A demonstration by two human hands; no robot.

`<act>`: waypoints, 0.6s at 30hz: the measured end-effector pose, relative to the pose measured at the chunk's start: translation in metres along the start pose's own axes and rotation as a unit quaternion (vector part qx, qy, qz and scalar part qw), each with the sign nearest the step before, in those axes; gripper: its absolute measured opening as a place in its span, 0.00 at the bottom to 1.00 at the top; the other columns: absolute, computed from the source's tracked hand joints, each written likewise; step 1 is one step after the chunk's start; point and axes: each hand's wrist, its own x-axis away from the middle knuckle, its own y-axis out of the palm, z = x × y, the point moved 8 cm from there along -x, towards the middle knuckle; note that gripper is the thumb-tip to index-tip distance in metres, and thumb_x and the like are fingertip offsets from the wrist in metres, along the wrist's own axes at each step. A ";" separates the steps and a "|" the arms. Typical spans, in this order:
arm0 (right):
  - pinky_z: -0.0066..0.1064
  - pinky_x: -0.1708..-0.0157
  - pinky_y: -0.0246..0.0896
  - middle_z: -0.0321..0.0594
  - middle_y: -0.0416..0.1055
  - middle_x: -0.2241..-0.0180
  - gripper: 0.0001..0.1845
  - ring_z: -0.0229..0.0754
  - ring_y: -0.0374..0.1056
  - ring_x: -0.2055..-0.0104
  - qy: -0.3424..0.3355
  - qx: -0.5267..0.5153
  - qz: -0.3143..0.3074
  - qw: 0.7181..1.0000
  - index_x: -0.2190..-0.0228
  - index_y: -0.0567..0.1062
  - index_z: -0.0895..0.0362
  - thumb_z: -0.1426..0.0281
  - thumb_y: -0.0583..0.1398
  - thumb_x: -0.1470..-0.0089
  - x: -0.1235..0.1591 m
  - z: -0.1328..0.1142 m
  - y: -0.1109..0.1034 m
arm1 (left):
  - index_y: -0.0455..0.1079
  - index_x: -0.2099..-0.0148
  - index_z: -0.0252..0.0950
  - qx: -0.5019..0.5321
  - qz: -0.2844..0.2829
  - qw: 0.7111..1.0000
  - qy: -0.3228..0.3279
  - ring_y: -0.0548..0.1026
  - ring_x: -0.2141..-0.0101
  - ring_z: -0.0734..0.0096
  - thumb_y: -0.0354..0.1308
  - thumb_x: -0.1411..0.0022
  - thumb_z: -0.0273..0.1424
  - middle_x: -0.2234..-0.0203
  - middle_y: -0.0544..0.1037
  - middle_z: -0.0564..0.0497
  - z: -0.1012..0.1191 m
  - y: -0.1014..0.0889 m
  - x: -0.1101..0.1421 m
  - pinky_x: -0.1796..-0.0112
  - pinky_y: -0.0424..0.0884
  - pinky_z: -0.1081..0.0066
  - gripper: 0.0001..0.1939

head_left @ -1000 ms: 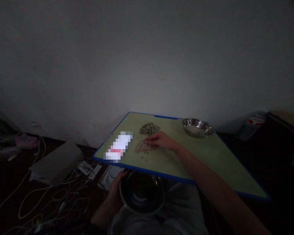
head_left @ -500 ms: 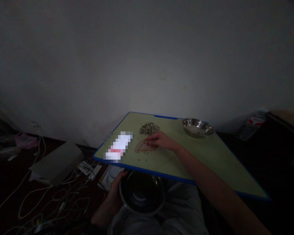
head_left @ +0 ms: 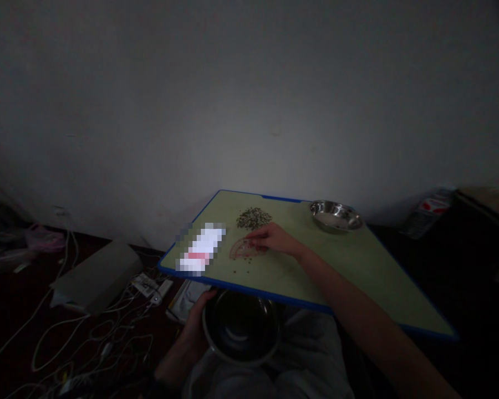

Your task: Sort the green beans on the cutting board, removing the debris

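Closed on a clear protractor (head_left: 241,249) with red markings, my right hand (head_left: 270,239) rests low over the green tabletop (head_left: 291,277). Just beyond it lies a pile of small dark and pale grains (head_left: 254,217). Several loose dark grains (head_left: 248,271) lie on the near side of the protractor. Below the table's front edge, my left hand (head_left: 197,321) grips the left side of a dark-looking metal bowl (head_left: 241,360) above my lap. The bowl's far rim is partly hidden under the table edge, and its inside is too dark to make out.
A shiny steel bowl (head_left: 336,217) with something pale in it stands at the table's back right. A bright blurred-out phone-like shape (head_left: 202,249) lies at the left edge. A grey box (head_left: 97,277), tangled cables (head_left: 103,338) and a power strip (head_left: 160,292) occupy the floor at left.
Both hands and the bowls stay almost where they were. One loose grain by the protractor has shifted very slightly to the left.
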 end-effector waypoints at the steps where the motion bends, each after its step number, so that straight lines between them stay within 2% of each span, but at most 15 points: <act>1: 0.25 0.77 0.62 0.39 0.74 0.75 0.16 0.31 0.64 0.80 0.000 0.001 -0.003 1.000 0.61 0.77 0.60 0.69 0.60 0.54 0.000 0.000 0.001 | 0.75 0.68 0.32 -0.002 0.001 1.000 0.000 0.78 0.66 0.59 0.53 0.47 0.29 0.74 0.82 0.47 0.000 -0.001 0.000 0.62 0.71 0.65 0.09; 6: 0.24 0.77 0.64 0.37 0.73 0.78 0.16 0.31 0.65 0.80 0.009 -0.004 -0.028 1.000 0.61 0.77 0.60 0.69 0.60 0.54 0.003 -0.002 0.004 | 0.75 0.69 0.33 -0.012 0.002 1.000 -0.003 0.78 0.65 0.58 0.54 0.46 0.29 0.78 0.82 0.48 -0.001 -0.005 -0.001 0.62 0.71 0.65 0.09; 10: 0.26 0.76 0.66 0.36 0.73 0.78 0.17 0.33 0.67 0.79 0.043 -0.021 -0.050 0.998 0.61 0.76 0.59 0.68 0.61 0.55 0.006 0.001 0.008 | 0.74 0.69 0.33 0.000 0.000 1.000 -0.012 0.78 0.66 0.59 0.54 0.46 0.30 0.76 0.82 0.48 -0.003 -0.004 0.000 0.62 0.71 0.65 0.09; 14: 0.26 0.76 0.67 0.37 0.73 0.79 0.17 0.35 0.68 0.78 0.068 -0.030 -0.061 0.995 0.62 0.76 0.61 0.69 0.63 0.57 0.010 -0.001 0.011 | 0.75 0.68 0.32 0.009 -0.002 0.999 -0.031 0.79 0.68 0.59 0.53 0.46 0.30 0.74 0.82 0.48 -0.004 -0.001 0.002 0.63 0.72 0.64 0.10; 18: 0.25 0.78 0.67 0.38 0.73 0.80 0.16 0.34 0.68 0.79 0.081 -0.035 -0.057 0.994 0.64 0.76 0.63 0.70 0.63 0.57 0.013 -0.004 0.011 | 0.75 0.70 0.32 -0.006 0.012 1.000 -0.010 0.79 0.73 0.61 0.53 0.46 0.30 0.77 0.82 0.48 0.000 -0.002 0.003 0.67 0.72 0.66 0.10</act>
